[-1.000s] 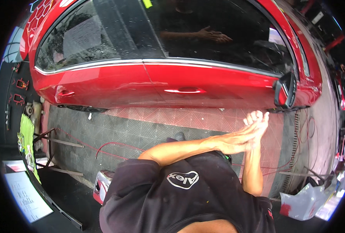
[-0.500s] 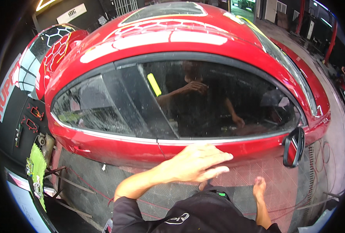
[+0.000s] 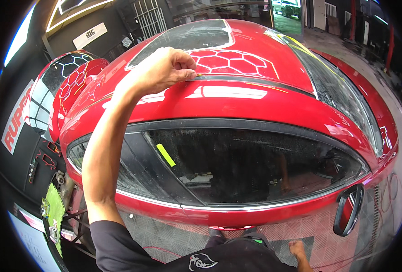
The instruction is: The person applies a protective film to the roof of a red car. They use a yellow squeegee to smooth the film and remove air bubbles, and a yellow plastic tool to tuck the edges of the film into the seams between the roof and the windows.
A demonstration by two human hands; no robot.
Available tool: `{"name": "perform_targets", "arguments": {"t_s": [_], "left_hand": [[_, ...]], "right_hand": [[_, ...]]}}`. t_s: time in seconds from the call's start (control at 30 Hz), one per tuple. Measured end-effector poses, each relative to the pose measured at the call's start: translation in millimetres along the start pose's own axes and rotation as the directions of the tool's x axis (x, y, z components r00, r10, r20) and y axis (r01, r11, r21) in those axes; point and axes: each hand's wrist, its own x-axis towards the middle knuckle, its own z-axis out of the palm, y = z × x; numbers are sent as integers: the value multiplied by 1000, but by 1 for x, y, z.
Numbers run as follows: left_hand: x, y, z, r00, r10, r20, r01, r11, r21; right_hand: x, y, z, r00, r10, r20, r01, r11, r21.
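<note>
My left hand (image 3: 169, 70) reaches over the side of a red car onto its roof (image 3: 250, 41). Its fingers are curled and drawn together, the thumb and fingertips at the dark seam strip (image 3: 255, 80) along the roof. A tiny bit of something shows by the fingertips, too small to name. My right hand (image 3: 297, 247) hangs low beside the car door, touching nothing that I can see; its fingers are foreshortened. Below my left arm, a short yellow strip (image 3: 166, 155) sticks to the dusty, dark side window (image 3: 237, 167).
The side mirror (image 3: 348, 209) juts out at the right. A green cloth (image 3: 54, 206) lies on a stand at the left. Red hoses (image 3: 393, 186) run along the tiled floor. Another red car part with glass (image 3: 65, 68) stands at the back left.
My left hand has risen from in front of the door up to the roof seam, and its fingers have curled in. My right hand shows lower. The view has tilted up, showing more roof.
</note>
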Motion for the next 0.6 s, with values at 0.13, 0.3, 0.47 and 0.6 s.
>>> {"name": "perform_targets", "arguments": {"t_s": [0.13, 0.3, 0.47, 0.6], "left_hand": [[25, -13, 3, 990, 30, 136, -31, 999, 9], [28, -1, -3, 983, 16, 180, -33, 995, 90], [41, 1, -3, 965, 64, 256, -106, 982, 155], [47, 1, -4, 953, 78, 293, -138, 972, 189]], "right_hand": [[6, 28, 20, 987, 150, -52, -140, 977, 162], [23, 78, 49, 996, 86, -17, -83, 992, 98], [21, 66, 51, 989, 142, 37, -144, 988, 63], [29, 62, 56, 985, 170, 42, -175, 965, 197]]}}
